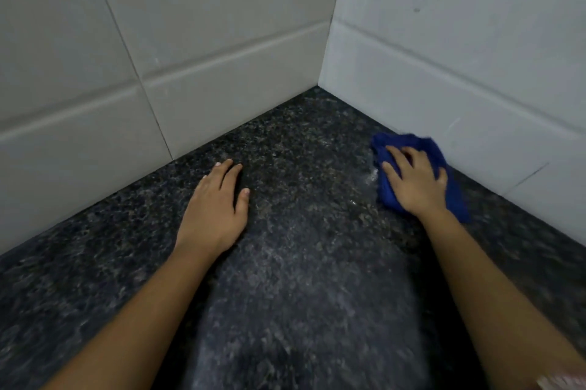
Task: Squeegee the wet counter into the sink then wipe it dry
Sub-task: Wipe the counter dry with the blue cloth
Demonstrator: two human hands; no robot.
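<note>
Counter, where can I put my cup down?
Bare counter lies between the left hand and the right hand, and back toward the corner of the tiled walls. It is crowded under the right hand, which presses the blue cloth.

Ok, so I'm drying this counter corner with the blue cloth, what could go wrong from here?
1. The blue cloth is bunched under the right hand, so it may leave streaks on the counter.
2. A wet glint sits just left of the cloth; a stroke could smear it rather than soak it up.
3. The left hand rests flat on the counter and might slip or leave prints if that patch is damp.
</note>
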